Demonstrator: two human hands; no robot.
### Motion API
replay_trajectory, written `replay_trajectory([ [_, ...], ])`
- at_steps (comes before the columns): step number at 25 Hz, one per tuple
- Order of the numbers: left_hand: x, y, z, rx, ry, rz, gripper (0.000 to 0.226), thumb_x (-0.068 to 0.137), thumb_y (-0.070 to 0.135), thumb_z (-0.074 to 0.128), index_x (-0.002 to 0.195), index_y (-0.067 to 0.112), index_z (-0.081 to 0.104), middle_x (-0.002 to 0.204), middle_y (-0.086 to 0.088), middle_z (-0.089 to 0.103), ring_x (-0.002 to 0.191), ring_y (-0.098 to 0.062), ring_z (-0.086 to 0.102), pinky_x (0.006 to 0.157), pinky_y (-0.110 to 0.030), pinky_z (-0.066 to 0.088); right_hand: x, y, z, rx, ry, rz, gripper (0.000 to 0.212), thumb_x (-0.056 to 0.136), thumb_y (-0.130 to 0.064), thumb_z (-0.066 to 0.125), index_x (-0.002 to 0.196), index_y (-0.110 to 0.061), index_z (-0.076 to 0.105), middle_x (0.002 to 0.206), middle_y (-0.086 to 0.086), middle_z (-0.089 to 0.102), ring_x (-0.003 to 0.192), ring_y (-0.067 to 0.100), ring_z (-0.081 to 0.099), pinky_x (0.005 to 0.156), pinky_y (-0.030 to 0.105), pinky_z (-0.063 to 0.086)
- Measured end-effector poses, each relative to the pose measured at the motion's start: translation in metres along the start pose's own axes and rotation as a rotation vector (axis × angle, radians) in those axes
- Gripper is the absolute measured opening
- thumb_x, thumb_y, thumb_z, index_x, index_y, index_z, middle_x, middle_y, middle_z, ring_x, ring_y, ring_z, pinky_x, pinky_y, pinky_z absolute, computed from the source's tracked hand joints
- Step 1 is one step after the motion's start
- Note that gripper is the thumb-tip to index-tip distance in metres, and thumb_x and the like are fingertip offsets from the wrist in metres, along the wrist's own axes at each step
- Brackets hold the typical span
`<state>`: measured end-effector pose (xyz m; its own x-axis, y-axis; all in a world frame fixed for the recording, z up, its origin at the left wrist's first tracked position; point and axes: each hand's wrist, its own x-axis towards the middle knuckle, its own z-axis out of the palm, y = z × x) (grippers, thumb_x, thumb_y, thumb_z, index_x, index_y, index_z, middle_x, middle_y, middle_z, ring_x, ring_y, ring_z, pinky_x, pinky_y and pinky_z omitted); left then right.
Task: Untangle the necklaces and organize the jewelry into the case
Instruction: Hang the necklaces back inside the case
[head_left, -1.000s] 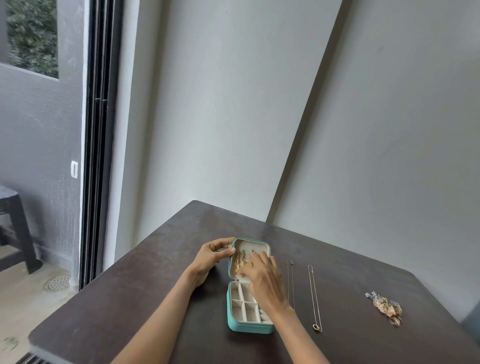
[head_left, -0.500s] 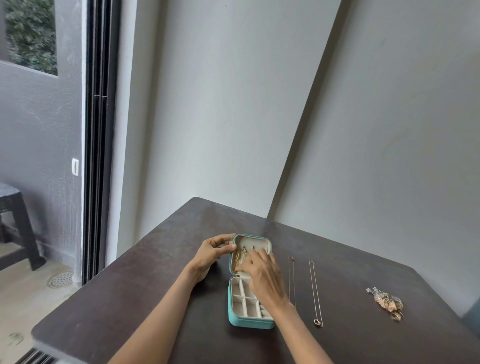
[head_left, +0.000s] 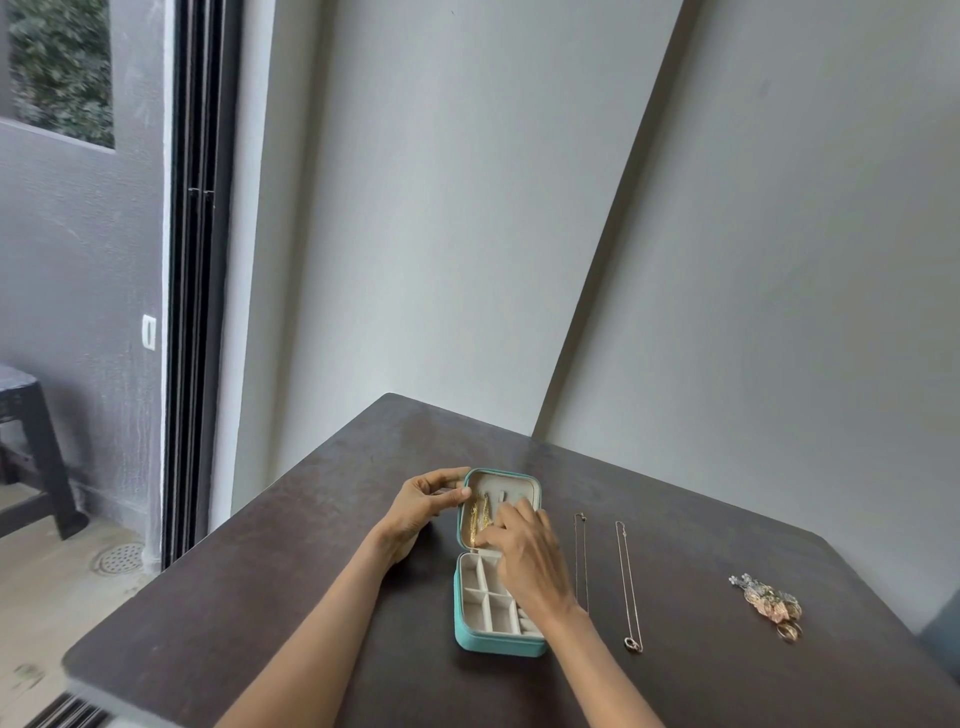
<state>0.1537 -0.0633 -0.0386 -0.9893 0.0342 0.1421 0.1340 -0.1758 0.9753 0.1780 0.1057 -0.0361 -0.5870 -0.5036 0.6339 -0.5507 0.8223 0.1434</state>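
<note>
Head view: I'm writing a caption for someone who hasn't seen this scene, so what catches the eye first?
The open teal jewelry case at the middle of the dark table, with gold chains in its lid. The left hand holds the lid's edge; the right hand works inside it. Right of the case lie two straightened necklaces, and farther right a small jewelry heap.

Your open case (head_left: 498, 631) sits mid-tabletop (head_left: 260, 597), and both hands crowd its lid: the left hand (head_left: 423, 506) grips the lid's left edge, the right hand (head_left: 527, 551) covers the lid's lower part and the tray's right side. Just right of that wrist lie two straight chains (head_left: 581, 561) (head_left: 627, 582), side by side. Between the outer chain and the jewelry pile (head_left: 769, 605) (near the right edge) you have bare tabletop. Left of the case is bare too. Walls close off the far edges.
</note>
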Motion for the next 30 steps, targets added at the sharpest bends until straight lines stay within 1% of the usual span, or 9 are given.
replay_trajectory([
  [2,-0.0002,0.0002,0.0011,-0.006,0.000,0.002,0.031,0.083,0.002,0.065,0.114,0.005,0.065,0.077,0.008,0.069,0.065,0.006,0.061,0.057,-0.001,0.040,-0.0021,-0.0014,-0.0006,-0.030,0.006,-0.003,0.030,0.063,-0.007,0.057,0.068,-0.032,0.072,0.071,-0.013,0.054,0.076,0.011,0.042,0.063,0.020,0.037],
  [4,-0.0003,-0.0001,0.0008,-0.006,-0.002,0.006,0.031,0.083,0.003,0.065,0.114,0.006,0.065,0.072,0.013,0.069,0.064,0.006,0.060,0.057,-0.001,0.039,-0.0031,-0.0033,-0.0021,-0.049,0.030,0.019,0.033,0.067,-0.005,0.049,0.070,-0.030,0.071,0.072,-0.012,0.055,0.076,0.012,0.044,0.066,0.021,0.032],
  [6,-0.0003,-0.0003,0.0003,-0.001,-0.004,0.002,0.031,0.083,0.004,0.066,0.114,0.007,0.066,0.073,0.013,0.070,0.065,0.006,0.060,0.057,-0.001,0.039,-0.0030,-0.0040,-0.0043,-0.056,0.064,0.066,0.039,0.070,-0.005,0.038,0.075,-0.030,0.069,0.073,-0.010,0.055,0.076,0.013,0.045,0.066,0.025,0.030],
  [8,-0.0006,0.0000,0.0008,-0.003,-0.004,0.001,0.031,0.083,0.003,0.065,0.114,0.006,0.065,0.073,0.013,0.070,0.064,0.007,0.060,0.057,0.000,0.039,-0.0030,-0.0035,-0.0048,-0.070,0.078,0.088,0.040,0.071,-0.006,0.036,0.078,-0.030,0.068,0.075,-0.010,0.054,0.076,0.014,0.045,0.066,0.026,0.029],
  [12,-0.0011,0.0008,0.0010,-0.010,-0.002,0.010,0.032,0.083,0.004,0.065,0.115,0.006,0.065,0.082,0.006,0.070,0.067,0.006,0.061,0.057,-0.001,0.040,-0.0020,-0.0024,0.0002,-0.087,0.022,-0.005,0.028,0.067,-0.005,0.063,0.073,-0.031,0.073,0.073,-0.009,0.053,0.076,0.014,0.042,0.066,0.024,0.029],
  [14,-0.0009,0.0009,0.0013,-0.014,-0.004,0.008,0.030,0.083,0.003,0.065,0.114,0.006,0.065,0.079,0.009,0.071,0.065,0.006,0.061,0.056,-0.001,0.040,-0.0022,-0.0023,0.0016,-0.070,-0.006,-0.022,0.030,0.061,-0.004,0.073,0.072,-0.031,0.073,0.073,-0.010,0.053,0.076,0.014,0.041,0.066,0.023,0.032],
  [16,-0.0003,0.0008,0.0012,-0.017,-0.003,0.006,0.029,0.084,0.001,0.064,0.112,0.006,0.065,0.074,0.012,0.071,0.064,0.006,0.061,0.055,-0.001,0.040,-0.0019,-0.0025,0.0005,-0.058,-0.009,-0.017,0.031,0.059,-0.004,0.075,0.072,-0.031,0.073,0.072,-0.011,0.053,0.076,0.013,0.040,0.063,0.024,0.037],
  [21,0.0001,-0.0001,0.0008,-0.002,-0.002,0.012,0.025,0.084,0.002,0.064,0.107,0.010,0.067,0.072,0.013,0.072,0.063,0.006,0.061,0.055,-0.002,0.040,-0.0015,-0.0024,-0.0005,-0.041,0.001,0.006,0.037,0.059,-0.002,0.075,0.079,-0.032,0.071,0.075,-0.012,0.055,0.076,0.013,0.046,0.065,0.023,0.035],
  [30,0.0011,-0.0025,0.0000,0.007,0.007,0.011,0.023,0.084,0.004,0.065,0.106,0.011,0.068,0.073,0.011,0.071,0.062,0.005,0.058,0.056,-0.003,0.040,-0.0013,-0.0020,-0.0005,-0.017,0.007,-0.004,0.035,0.057,-0.002,0.078,0.074,-0.033,0.074,0.072,-0.010,0.054,0.075,0.013,0.043,0.058,0.024,0.044],
])
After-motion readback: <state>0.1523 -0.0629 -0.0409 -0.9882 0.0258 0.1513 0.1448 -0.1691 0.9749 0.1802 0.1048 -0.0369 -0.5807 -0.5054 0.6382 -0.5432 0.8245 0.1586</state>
